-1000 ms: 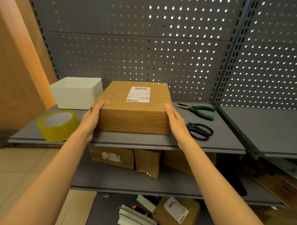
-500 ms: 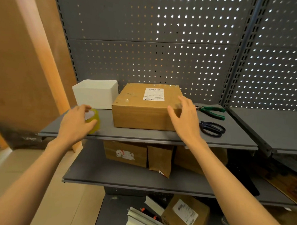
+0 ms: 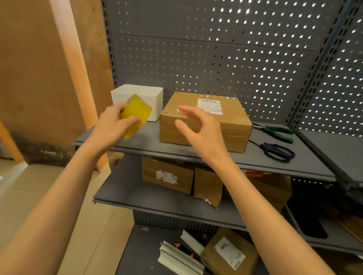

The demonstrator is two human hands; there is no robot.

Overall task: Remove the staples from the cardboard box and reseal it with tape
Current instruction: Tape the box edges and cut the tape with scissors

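Observation:
A brown cardboard box [image 3: 228, 126] with a white label on top stands on the grey upper shelf [image 3: 196, 153]. My left hand [image 3: 111, 126] grips a yellow roll of tape [image 3: 137, 113], lifted off the shelf to the left of the box. My right hand [image 3: 199, 127] hovers in front of the box's near left corner with its fingers spread and curled, holding nothing. Green-handled pliers [image 3: 276, 132] and black scissors [image 3: 279, 152] lie on the shelf to the right of the box.
A white open bin [image 3: 151, 97] stands behind the tape, against the perforated back panel [image 3: 200, 55]. Brown parcels [image 3: 167, 176] fill the lower shelf; another parcel [image 3: 230, 258] and white strips lie at the bottom. A wooden board [image 3: 45, 71] rises at the left.
Both hands let go of the box. My left hand reached left, took the tape roll and lifted it off the shelf. My right hand came off the box's right side toward the tape.

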